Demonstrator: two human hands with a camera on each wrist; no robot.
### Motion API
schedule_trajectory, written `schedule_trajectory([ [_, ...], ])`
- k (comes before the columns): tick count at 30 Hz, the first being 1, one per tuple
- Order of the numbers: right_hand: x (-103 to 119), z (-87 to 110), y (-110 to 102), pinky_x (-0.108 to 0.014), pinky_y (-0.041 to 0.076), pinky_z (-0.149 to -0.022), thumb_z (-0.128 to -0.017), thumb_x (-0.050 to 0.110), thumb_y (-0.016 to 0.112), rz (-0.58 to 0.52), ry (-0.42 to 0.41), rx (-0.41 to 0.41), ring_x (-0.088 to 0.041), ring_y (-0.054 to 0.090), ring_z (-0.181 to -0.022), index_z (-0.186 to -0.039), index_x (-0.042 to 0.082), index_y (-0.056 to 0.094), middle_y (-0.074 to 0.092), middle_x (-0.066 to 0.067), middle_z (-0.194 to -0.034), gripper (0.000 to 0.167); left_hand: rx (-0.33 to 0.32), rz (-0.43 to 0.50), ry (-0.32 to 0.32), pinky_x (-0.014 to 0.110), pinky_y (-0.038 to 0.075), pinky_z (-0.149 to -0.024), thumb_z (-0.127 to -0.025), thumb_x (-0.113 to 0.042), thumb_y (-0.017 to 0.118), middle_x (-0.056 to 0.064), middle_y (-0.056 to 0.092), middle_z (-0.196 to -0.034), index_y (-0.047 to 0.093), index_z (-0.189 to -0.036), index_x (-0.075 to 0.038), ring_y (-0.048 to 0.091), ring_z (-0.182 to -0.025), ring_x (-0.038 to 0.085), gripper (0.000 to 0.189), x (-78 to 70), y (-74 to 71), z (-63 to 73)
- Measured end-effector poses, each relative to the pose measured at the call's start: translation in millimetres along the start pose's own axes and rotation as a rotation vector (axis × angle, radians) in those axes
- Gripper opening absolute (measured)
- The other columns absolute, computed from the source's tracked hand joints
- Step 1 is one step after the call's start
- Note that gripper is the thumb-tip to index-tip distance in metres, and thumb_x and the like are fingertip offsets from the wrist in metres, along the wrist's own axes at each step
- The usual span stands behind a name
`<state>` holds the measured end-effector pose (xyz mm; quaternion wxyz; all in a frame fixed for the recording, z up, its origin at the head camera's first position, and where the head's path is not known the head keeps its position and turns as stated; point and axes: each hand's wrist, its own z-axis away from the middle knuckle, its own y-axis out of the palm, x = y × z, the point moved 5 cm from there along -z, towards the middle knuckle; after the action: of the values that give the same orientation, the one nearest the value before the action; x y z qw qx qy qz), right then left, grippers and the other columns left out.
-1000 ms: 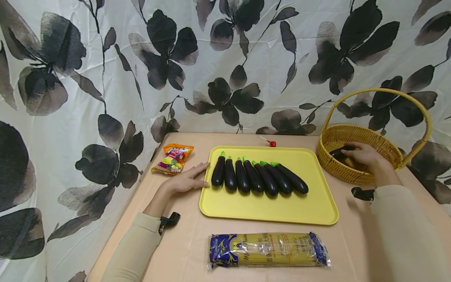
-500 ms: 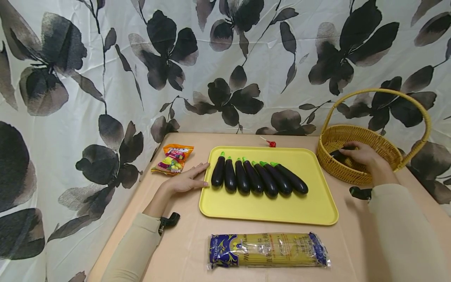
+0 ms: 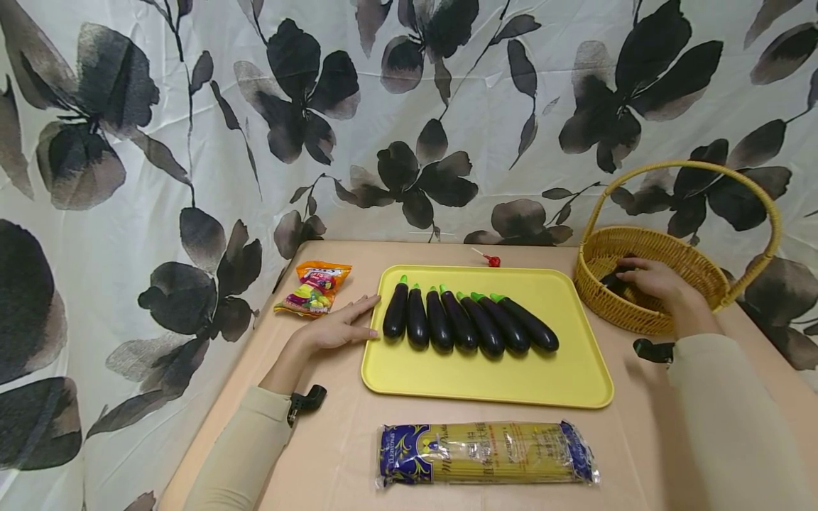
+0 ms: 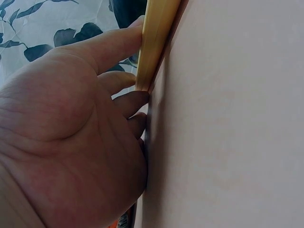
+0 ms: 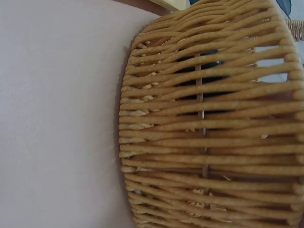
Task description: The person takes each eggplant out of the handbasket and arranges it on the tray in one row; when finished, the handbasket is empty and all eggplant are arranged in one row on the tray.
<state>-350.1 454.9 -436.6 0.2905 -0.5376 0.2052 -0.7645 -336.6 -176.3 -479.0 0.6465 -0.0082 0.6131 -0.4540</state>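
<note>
My left hand [image 3: 339, 325] rests at the left edge of the yellow tray [image 3: 486, 383], fingers extended. In the left wrist view, the thumb and fingertips of that hand [image 4: 76, 109] touch the tray's rim [image 4: 159, 38]. Several dark purple eggplants [image 3: 463, 323] with green stem ends lie side by side on the tray. My right hand [image 3: 658, 280] reaches into the wicker basket [image 3: 591, 301] at the right, its fingers around a dark eggplant [image 3: 613, 284] low inside. The right wrist view shows mostly the basket's woven wall [image 5: 213, 123], which hides that hand.
A pack of spaghetti [image 3: 488, 453] lies in front of the tray. An orange candy bag [image 3: 314, 287] is at the back left, and a red lollipop [image 3: 493, 260] sits behind the tray. The basket's tall handle [image 3: 690, 163] arches above the right hand. A floral curtain [image 3: 409, 113] hangs behind the table.
My right hand has shifted slightly inside the basket, and the eggplant under its fingers has turned a little. My left hand and the tray have stayed put.
</note>
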Motion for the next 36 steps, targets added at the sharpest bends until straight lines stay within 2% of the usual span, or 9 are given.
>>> schedule_trajectory([
  [3,-1.8,0.8,1.0,-0.063,0.034,-0.116,-0.113,0.031,0.039,-0.009,-0.012,-0.021,-0.052,0.028,-0.144,-0.164,-0.001,0.02,0.007,-0.039,-0.167,0.063,0.001,0.0,-0.004,0.058,-0.006,-0.13,-0.094,-0.049,0.074,0.007,0.007,-0.176,0.025,-0.167,-0.031,-0.006,-0.163,0.032,0.09,0.7,0.2,0.2],
  [5,-1.9,1.6,2.1,-0.051,0.049,-0.1,-0.113,0.031,0.042,-0.026,-0.024,-0.038,-0.042,0.049,-0.124,-0.163,-0.002,0.023,0.022,-0.038,-0.162,0.063,0.0,0.001,-0.006,0.058,-0.006,-0.13,-0.094,-0.05,0.074,0.006,0.007,-0.177,0.025,-0.167,-0.031,-0.006,-0.163,0.032,0.09,1.1,0.4,0.2],
  [7,-1.7,2.0,3.1,-0.04,0.054,-0.082,-0.112,0.031,0.045,-0.051,-0.03,-0.049,-0.028,0.059,-0.099,-0.163,-0.002,0.025,0.033,-0.034,-0.154,0.064,0.0,0.003,-0.008,0.058,-0.006,-0.13,-0.094,-0.05,0.074,0.006,0.007,-0.177,0.025,-0.167,-0.031,-0.005,-0.163,0.032,0.09,1.3,0.4,0.1],
  [9,-1.1,1.9,4.1,-0.034,0.058,-0.075,-0.111,0.03,0.049,-0.077,-0.033,-0.049,-0.017,0.061,-0.086,-0.163,-0.002,0.025,0.036,-0.03,-0.15,0.065,-0.002,0.002,-0.009,0.058,-0.006,-0.13,-0.094,-0.049,0.074,0.006,0.007,-0.177,0.025,-0.167,-0.032,-0.005,-0.163,0.032,0.09,1.3,0.2,0.1],
  [14,0.0,1.7,5.1,-0.03,0.058,-0.078,-0.112,0.021,0.046,-0.119,-0.043,-0.022,-0.008,0.058,-0.095,-0.163,-0.003,0.023,0.031,-0.03,-0.157,0.061,0.0,0.007,-0.005,0.057,-0.006,-0.131,-0.094,-0.048,0.074,0.005,0.007,-0.177,0.025,-0.167,-0.031,-0.005,-0.163,0.031,0.09,1.4,-0.2,-0.1],
  [21,4.1,1.0,6.7,-0.029,0.06,-0.081,-0.111,0.016,0.043,-0.147,-0.046,0.004,0.0,0.059,-0.093,-0.165,-0.001,0.019,0.052,-0.017,-0.139,0.061,0.004,0.006,0.004,0.057,-0.006,-0.131,-0.094,-0.048,0.074,0.005,0.008,-0.177,0.025,-0.167,-0.03,-0.005,-0.163,0.029,0.09,2.3,-0.5,-1.0],
  [27,7.2,1.8,9.6,-0.027,0.059,-0.081,-0.113,0.019,0.039,-0.086,-0.043,0.039,-0.01,0.056,-0.098,-0.163,-0.004,0.021,0.026,-0.036,-0.157,0.058,0.004,0.01,0.006,0.057,-0.006,-0.131,-0.094,-0.048,0.075,0.005,0.008,-0.177,0.025,-0.167,-0.03,-0.005,-0.163,0.03,0.09,2.8,-0.8,-0.7],
  [31,2.9,-0.7,9.3,-0.028,0.059,-0.082,-0.112,0.018,0.041,-0.125,-0.045,0.055,-0.007,0.057,-0.098,-0.164,0.002,0.027,0.038,-0.03,-0.155,0.056,0.004,0.009,0.008,0.057,-0.006,-0.13,-0.095,-0.048,0.074,0.005,0.008,-0.177,0.025,-0.167,-0.03,-0.005,-0.163,0.03,0.09,3.2,-0.4,-0.2],
  [36,3.5,3.5,11.5,-0.028,0.059,-0.081,-0.112,0.024,0.047,-0.163,-0.019,0.033,-0.003,0.057,-0.089,-0.165,0.0,0.021,0.026,-0.029,-0.162,0.064,0.003,0.004,0.007,0.057,-0.006,-0.131,-0.095,-0.047,0.074,0.004,0.007,-0.177,0.025,-0.167,-0.03,-0.006,-0.163,0.031,0.089,3.2,-0.1,0.6],
])
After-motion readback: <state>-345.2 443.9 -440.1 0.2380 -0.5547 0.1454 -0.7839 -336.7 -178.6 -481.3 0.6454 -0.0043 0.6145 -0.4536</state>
